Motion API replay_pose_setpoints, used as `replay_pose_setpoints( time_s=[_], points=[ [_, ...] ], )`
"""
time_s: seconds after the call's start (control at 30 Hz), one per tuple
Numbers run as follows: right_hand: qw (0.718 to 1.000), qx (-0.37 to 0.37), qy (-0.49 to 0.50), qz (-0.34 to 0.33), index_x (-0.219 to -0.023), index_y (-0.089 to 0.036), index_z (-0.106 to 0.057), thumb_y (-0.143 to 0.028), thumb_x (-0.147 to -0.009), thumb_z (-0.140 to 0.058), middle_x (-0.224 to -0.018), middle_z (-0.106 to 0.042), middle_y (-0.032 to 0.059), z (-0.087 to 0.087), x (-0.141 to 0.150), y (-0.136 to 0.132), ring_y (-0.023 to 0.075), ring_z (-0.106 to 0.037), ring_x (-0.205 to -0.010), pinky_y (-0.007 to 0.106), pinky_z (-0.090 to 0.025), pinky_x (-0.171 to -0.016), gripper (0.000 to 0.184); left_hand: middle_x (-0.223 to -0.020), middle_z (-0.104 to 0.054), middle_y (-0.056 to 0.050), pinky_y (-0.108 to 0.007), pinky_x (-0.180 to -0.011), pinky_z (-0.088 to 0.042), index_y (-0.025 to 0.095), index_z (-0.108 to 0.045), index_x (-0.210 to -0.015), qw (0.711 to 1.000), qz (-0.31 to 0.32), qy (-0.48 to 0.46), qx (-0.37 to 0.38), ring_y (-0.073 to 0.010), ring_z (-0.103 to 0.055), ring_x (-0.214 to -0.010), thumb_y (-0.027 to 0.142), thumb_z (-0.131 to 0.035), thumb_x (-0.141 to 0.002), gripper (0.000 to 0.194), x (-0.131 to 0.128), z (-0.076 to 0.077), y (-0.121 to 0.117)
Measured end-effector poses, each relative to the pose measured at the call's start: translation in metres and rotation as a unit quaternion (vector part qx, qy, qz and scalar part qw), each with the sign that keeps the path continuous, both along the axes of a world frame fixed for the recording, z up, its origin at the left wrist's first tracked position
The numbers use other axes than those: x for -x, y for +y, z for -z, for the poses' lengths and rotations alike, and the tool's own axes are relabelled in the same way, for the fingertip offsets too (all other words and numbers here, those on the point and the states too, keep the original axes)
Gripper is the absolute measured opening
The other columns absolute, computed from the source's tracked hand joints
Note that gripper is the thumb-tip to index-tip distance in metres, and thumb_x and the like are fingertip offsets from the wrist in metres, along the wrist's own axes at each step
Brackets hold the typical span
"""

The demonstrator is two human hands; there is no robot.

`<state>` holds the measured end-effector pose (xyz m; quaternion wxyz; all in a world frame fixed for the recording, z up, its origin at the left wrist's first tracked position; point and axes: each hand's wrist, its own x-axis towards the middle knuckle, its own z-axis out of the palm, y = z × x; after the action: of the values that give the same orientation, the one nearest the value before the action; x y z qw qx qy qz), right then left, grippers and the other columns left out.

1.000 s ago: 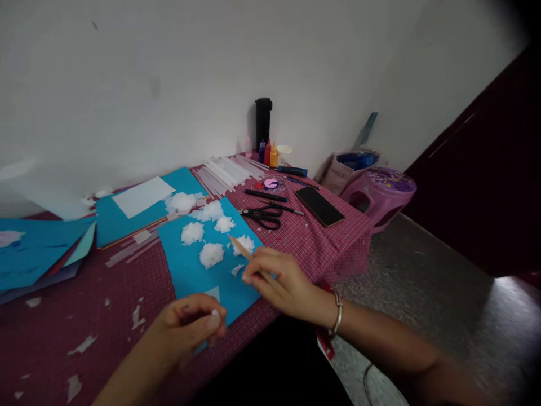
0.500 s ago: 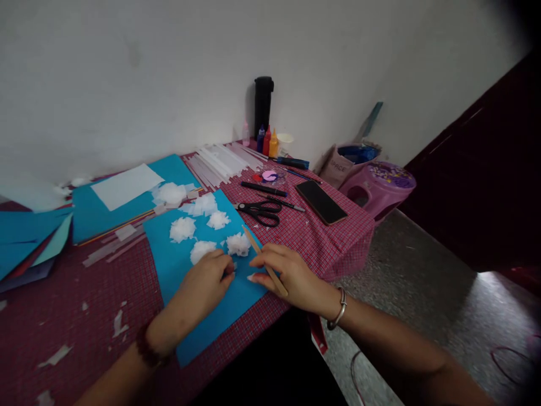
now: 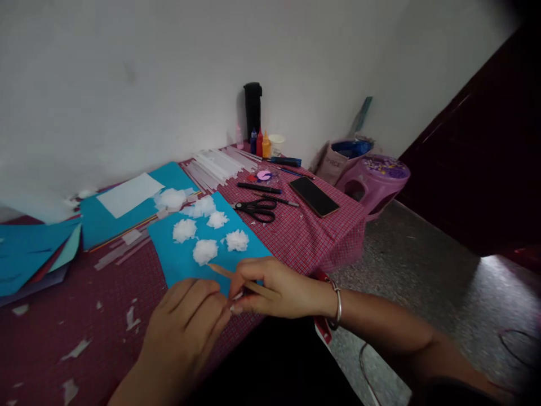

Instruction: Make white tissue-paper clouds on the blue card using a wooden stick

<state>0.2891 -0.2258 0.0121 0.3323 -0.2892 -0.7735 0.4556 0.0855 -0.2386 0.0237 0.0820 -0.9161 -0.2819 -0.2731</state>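
My right hand [image 3: 274, 287] grips a thin, pointed wooden stick [image 3: 220, 271], its tip aimed left near a white tissue-paper puff [image 3: 205, 251]. Its thumb and fingertips meet those of my left hand [image 3: 188, 321] at the near edge of a blue sheet [image 3: 171, 256]. My left hand is closed, its back toward me; anything pinched in it is too small or hidden to make out. On the sheet sit several fluffy white puffs, among them one on the right [image 3: 237, 241] and one on the left [image 3: 185, 230], with flat tissue squares [image 3: 198, 207] behind.
Black scissors [image 3: 256, 209], a marker [image 3: 259, 188] and a phone [image 3: 314, 195] lie right of the sheet. Paper strips [image 3: 220, 166], paint bottles [image 3: 259, 142] and a black flask [image 3: 252, 110] are farther back. Left are more coloured sheets [image 3: 34, 248] and paper scraps. A pink stool [image 3: 376, 180] stands beyond the table.
Both hands have drawn back toward me, away from the puffs, and come together. The stick has swung from pointing away to pointing left. The view has shifted slightly.
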Motion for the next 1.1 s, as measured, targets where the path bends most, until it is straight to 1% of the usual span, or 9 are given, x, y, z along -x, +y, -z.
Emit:
replay_pose_setpoints(
  time_s=[0.13,0.23,0.4,0.5,0.63,0.83,0.9,0.97,1.1],
  points=[
    [1.000,-0.013,0.006,-0.009,-0.077,-0.015,-0.060,-0.022,-0.088,-0.062,-0.076,-0.057,-0.0010,-0.004,0.004,-0.005,0.0107,-0.056,-0.074,0.022,-0.044,-0.070,0.013,-0.071,-0.060,-0.002,-0.033,-0.066,-0.043,0.020,-0.055,-0.074,0.999,-0.029,0.000,-0.020,-0.0191,-0.055,-0.069,0.019,-0.057,-0.086,0.012,0.005,-0.001,-0.003],
    [0.999,-0.039,0.027,0.012,-0.076,-0.016,-0.058,-0.024,-0.091,-0.057,-0.072,-0.054,-0.0012,-0.002,0.009,-0.007,0.0109,-0.054,-0.071,0.023,-0.043,-0.068,0.018,-0.069,-0.057,0.001,-0.029,-0.063,-0.045,0.020,-0.053,-0.072,0.991,-0.080,-0.077,0.068,-0.0155,-0.056,-0.066,0.022,-0.062,-0.083,0.015,0.004,0.001,-0.005],
    [0.994,-0.016,0.053,0.092,-0.077,-0.017,-0.056,-0.030,-0.090,-0.056,-0.073,-0.053,-0.0012,0.009,0.021,-0.002,0.0111,-0.050,-0.069,0.024,-0.040,-0.067,0.019,-0.064,-0.053,0.006,-0.022,-0.054,-0.044,0.022,-0.050,-0.067,0.941,-0.143,-0.232,0.200,-0.0095,-0.053,-0.057,0.019,-0.064,-0.080,0.019,0.003,0.001,-0.021],
    [0.985,0.084,0.104,0.113,-0.074,-0.016,-0.056,-0.032,-0.086,-0.060,-0.070,-0.054,-0.0022,0.016,0.026,0.001,0.0103,-0.048,-0.065,0.023,-0.039,-0.062,0.020,-0.076,-0.060,0.003,-0.022,-0.059,-0.049,0.023,-0.057,-0.079,0.937,-0.120,-0.282,0.166,-0.0110,-0.059,-0.068,0.013,-0.064,-0.080,0.012,0.005,0.004,-0.033],
    [0.976,0.146,0.156,0.037,-0.074,-0.015,-0.058,-0.031,-0.083,-0.063,-0.070,-0.053,-0.0028,0.019,0.025,-0.003,0.0091,-0.047,-0.063,0.021,-0.037,-0.061,0.019,-0.089,-0.065,-0.002,-0.024,-0.072,-0.054,0.023,-0.063,-0.099,0.962,-0.114,-0.226,0.108,-0.0137,-0.063,-0.081,0.010,-0.058,-0.084,0.020,-0.004,0.012,-0.037],
    [0.969,0.210,0.112,-0.064,-0.075,-0.016,-0.053,-0.037,-0.081,-0.066,-0.072,-0.049,-0.0035,0.015,0.008,-0.011,0.0089,-0.044,-0.065,0.020,-0.036,-0.059,0.026,-0.093,-0.064,-0.005,-0.023,-0.077,-0.054,0.020,-0.064,-0.105,0.954,0.034,-0.198,0.221,-0.0129,-0.062,-0.086,0.014,-0.062,-0.085,0.021,-0.012,0.005,-0.037],
    [0.972,0.206,0.084,-0.080,-0.070,-0.017,-0.051,-0.039,-0.076,-0.073,-0.071,-0.049,-0.0037,0.013,0.006,-0.012,0.0089,-0.044,-0.065,0.020,-0.036,-0.058,0.031,-0.086,-0.065,-0.003,-0.023,-0.072,-0.053,0.020,-0.066,-0.097,0.929,0.078,-0.230,0.278,-0.0126,-0.063,-0.081,0.020,-0.069,-0.081,0.017,-0.013,0.001,-0.038],
    [0.972,0.195,0.087,-0.095,-0.067,-0.017,-0.049,-0.043,-0.071,-0.077,-0.069,-0.049,-0.0044,0.012,0.007,-0.014,0.0085,-0.044,-0.063,0.020,-0.035,-0.056,0.038,-0.075,-0.064,-0.001,-0.024,-0.070,-0.053,0.020,-0.066,-0.081,0.876,0.107,-0.320,0.346,-0.0125,-0.062,-0.075,0.027,-0.076,-0.074,0.014,-0.018,0.003,-0.039],
    [0.982,0.122,0.107,-0.094,-0.063,-0.017,-0.048,-0.056,-0.069,-0.073,-0.066,-0.046,-0.0050,0.010,0.013,-0.016,0.0079,-0.041,-0.060,0.021,-0.031,-0.054,0.047,-0.064,-0.057,0.004,-0.018,-0.054,-0.050,0.021,-0.058,-0.063,0.684,0.132,-0.510,0.504,-0.0085,-0.056,-0.061,0.031,-0.079,-0.070,0.024,-0.030,0.020,-0.049]
  ],
)
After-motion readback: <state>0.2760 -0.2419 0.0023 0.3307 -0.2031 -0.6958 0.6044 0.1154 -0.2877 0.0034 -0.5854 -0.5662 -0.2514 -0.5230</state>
